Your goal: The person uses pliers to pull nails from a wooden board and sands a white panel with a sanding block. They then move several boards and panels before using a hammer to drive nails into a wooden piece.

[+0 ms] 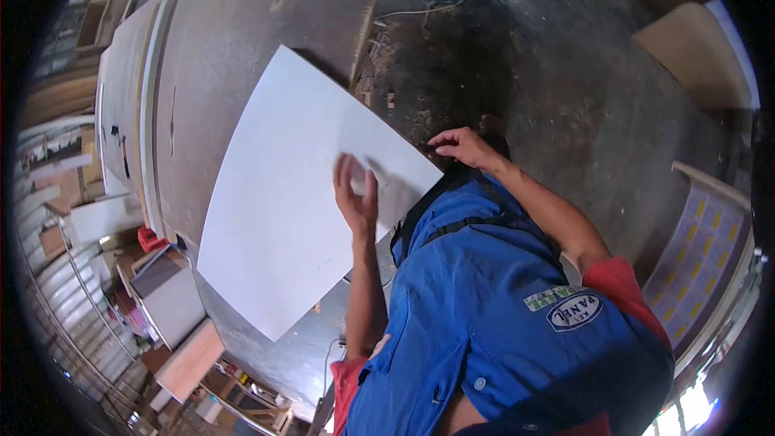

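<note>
A large white panel (278,186) lies flat on a brown worktable (218,32), reaching close to my body. Over its right part is my left hand (355,194), fingers apart and slightly blurred, holding nothing; a soft shadow falls on the panel beside it. My right hand (464,148) is just beyond the panel's right corner, near its edge. Its fingers are bent and drawn together, and anything between them is too small to make out.
Wood chips (375,64) lie along the table's edge. A cable (436,10) runs on the dark floor (565,97). Boards (694,56) stand at the upper right. A red tool (150,240) and a reddish wooden board (190,359) are at the lower left.
</note>
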Demonstrator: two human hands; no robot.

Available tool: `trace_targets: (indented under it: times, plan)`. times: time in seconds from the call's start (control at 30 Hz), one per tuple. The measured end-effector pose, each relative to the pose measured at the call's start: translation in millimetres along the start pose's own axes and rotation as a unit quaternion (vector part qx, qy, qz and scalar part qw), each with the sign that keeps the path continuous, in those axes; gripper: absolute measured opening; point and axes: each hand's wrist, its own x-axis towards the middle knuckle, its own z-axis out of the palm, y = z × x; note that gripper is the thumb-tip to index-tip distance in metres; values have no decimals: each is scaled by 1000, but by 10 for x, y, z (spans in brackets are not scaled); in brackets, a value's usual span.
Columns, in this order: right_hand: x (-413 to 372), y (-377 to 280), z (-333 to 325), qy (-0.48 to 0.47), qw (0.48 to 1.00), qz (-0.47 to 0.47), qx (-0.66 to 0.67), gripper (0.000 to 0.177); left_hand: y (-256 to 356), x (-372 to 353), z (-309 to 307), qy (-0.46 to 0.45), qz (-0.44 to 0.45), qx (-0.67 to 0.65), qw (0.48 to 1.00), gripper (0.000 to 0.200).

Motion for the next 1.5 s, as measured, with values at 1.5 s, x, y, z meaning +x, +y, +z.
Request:
trace_targets:
  times: [1.5]
  plan:
    - [-1371, 1058, 656, 69, 997, -26, -7, 19, 114, -3503, 273, 88, -517, -634, 568, 41]
